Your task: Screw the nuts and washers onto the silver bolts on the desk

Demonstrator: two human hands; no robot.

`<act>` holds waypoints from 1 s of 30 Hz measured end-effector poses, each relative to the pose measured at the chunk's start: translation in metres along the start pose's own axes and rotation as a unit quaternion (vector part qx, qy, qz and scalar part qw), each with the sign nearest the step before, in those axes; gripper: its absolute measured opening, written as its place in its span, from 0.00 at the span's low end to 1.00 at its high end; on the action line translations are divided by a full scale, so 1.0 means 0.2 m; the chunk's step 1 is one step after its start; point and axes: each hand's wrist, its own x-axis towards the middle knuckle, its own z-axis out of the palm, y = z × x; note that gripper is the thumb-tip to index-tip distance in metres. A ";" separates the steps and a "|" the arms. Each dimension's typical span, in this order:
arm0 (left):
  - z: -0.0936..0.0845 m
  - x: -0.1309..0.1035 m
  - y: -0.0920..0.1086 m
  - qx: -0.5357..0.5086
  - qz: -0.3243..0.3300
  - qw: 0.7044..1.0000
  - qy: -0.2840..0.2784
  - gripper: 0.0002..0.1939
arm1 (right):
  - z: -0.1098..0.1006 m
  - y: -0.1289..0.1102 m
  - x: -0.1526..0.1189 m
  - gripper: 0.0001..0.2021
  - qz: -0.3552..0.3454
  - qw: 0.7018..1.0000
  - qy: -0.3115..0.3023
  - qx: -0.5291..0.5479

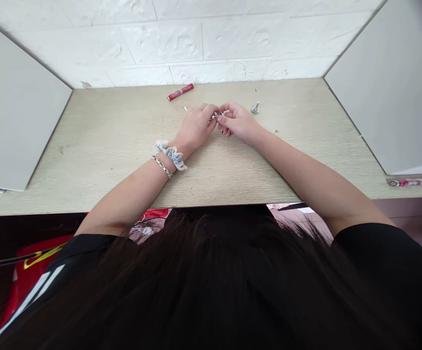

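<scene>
Over the middle of the pale wooden desk, my left hand [197, 125] and my right hand [239, 120] meet at the fingertips. Between them is a small, thin metallic piece [214, 116], too small to name. The fingers of both hands are pinched around it. A scrunchie and a chain bracelet circle my left wrist. Just right of my right hand, a metal bolt-like part [256, 108] stands on its round base. A tiny white item [185, 108] lies just behind my left hand.
A red tube [180, 92] lies near the white brick wall. Another red tube [414, 182] is at the desk's right front. Grey panels stand at the left [17, 102] and right [389, 82]. A small dark sliver [255, 90] lies near the wall.
</scene>
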 end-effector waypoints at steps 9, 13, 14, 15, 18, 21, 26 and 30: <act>-0.01 0.00 -0.01 0.010 -0.028 0.999 -0.030 0.13 | -0.01 0.01 0.00 0.13 -0.015 1.000 -0.012 0.012; -0.01 0.00 -0.02 -0.010 -0.016 1.000 -0.016 0.12 | -0.01 0.00 0.00 0.10 -0.004 1.000 0.003 0.016; -0.01 0.00 -0.02 -0.012 -0.013 1.000 -0.013 0.12 | 0.00 0.00 0.00 0.09 0.001 1.000 0.011 0.021; -0.02 0.00 -0.01 -0.013 -0.010 1.000 -0.011 0.12 | 0.00 0.00 0.00 0.10 0.007 0.999 0.018 0.026; -0.03 0.00 0.01 -0.008 0.001 1.000 -0.009 0.11 | 0.01 -0.01 0.01 0.15 0.023 0.999 0.034 0.034; -0.04 0.00 0.04 0.020 0.003 1.000 -0.016 0.11 | 0.02 0.00 0.02 0.23 0.022 0.999 0.040 0.019; -0.06 -0.01 0.08 0.037 0.017 0.999 -0.019 0.10 | 0.02 0.01 0.02 0.32 0.010 0.999 0.035 -0.026; -0.06 -0.02 0.07 0.030 0.042 0.999 -0.007 0.10 | 0.02 0.00 -0.01 0.32 -0.005 0.998 0.032 -0.055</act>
